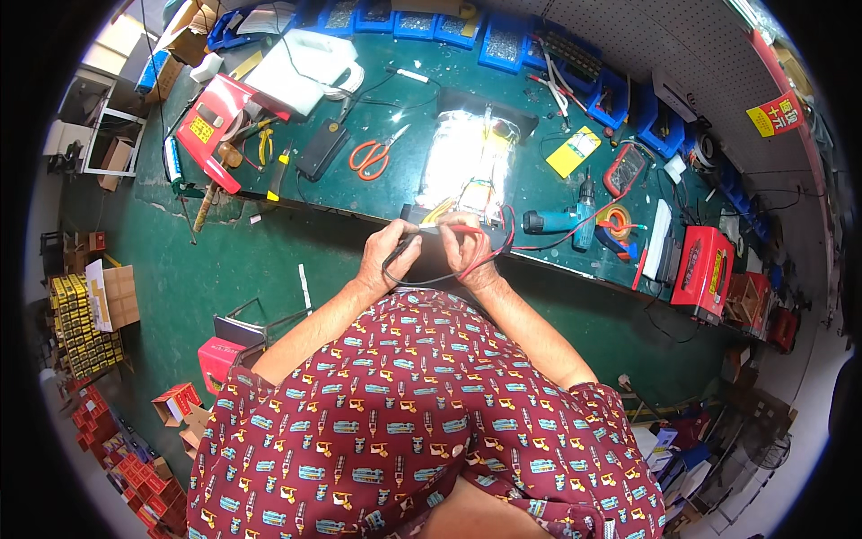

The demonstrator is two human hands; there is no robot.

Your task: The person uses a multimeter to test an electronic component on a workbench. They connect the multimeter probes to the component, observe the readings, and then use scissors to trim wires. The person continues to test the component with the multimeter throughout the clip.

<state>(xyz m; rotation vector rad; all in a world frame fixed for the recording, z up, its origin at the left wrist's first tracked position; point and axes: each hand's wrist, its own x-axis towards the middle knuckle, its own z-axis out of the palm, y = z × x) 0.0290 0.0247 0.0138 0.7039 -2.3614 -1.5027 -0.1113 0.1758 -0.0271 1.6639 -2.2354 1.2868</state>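
At the near edge of the bench, a package in shiny silver wrap point(446, 162) lies with yellow wires point(439, 213) coming out of its near end. My right hand point(470, 253) is closed around a red test probe point(461, 229). My left hand point(388, 257) pinches what looks like a black test probe, mostly covered by the fingers; a black lead loops from it toward the right hand. Both hands meet over the wire ends, where the probe tips are too small to make out. A red lead point(557, 244) runs from the right hand toward a red multimeter point(626, 170).
Left of the package lie orange-handled scissors point(369, 159), a black box point(322, 150) and a yellow cutter knife point(279, 175). A teal cordless drill point(582, 220), a tape roll point(615, 218) and a yellow card point(573, 153) lie to the right. Blue parts bins point(503, 45) line the back.
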